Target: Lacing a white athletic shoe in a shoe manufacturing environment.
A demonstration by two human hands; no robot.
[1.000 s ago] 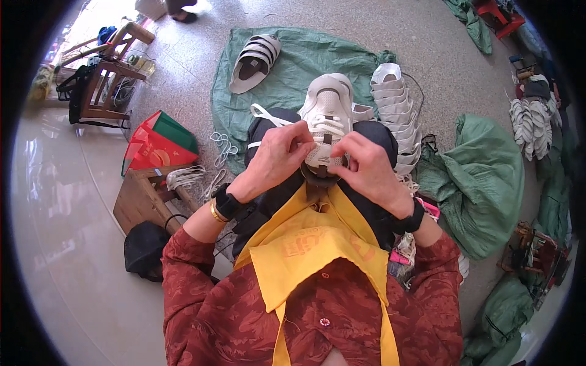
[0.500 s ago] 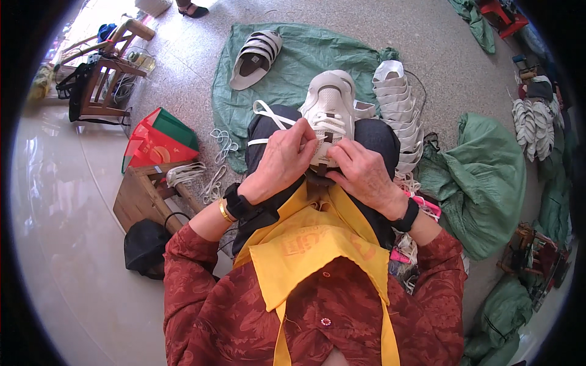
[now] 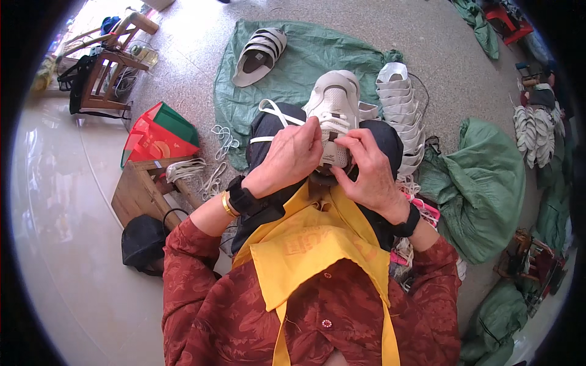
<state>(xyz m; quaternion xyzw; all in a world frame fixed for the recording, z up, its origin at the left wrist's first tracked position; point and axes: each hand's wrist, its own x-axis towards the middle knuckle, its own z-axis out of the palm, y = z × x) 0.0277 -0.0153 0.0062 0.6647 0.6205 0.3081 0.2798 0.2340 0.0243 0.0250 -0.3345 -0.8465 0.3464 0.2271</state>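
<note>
A whitish sneaker (image 3: 329,97) rests between my knees, its toe pointing away from me and its laces partly threaded. My left hand (image 3: 287,155) is closed in a pinch at the left row of eyelets. A loose loop of flat white shoelace (image 3: 273,110) runs from there over my left thigh; the fingertips partly hide what they pinch. On the other side of the tongue, my right hand (image 3: 369,171) grips the sneaker's upper, with index finger by the eyelets and thumb near the collar.
A green woven sheet (image 3: 305,46) lies ahead, bearing a strappy grey-white shoe upper (image 3: 259,58). White uppers (image 3: 403,110) stand nested at my right, near a green sack (image 3: 482,183). To my left are a red-green bag (image 3: 160,137), a wooden stool (image 3: 137,198) and bundled laces (image 3: 185,169).
My left hand has shifted slightly right, covering more of the eyelets. My right index finger has straightened along the sneaker's edge, opening a gap from the thumb. A foot at the top has mostly left view.
</note>
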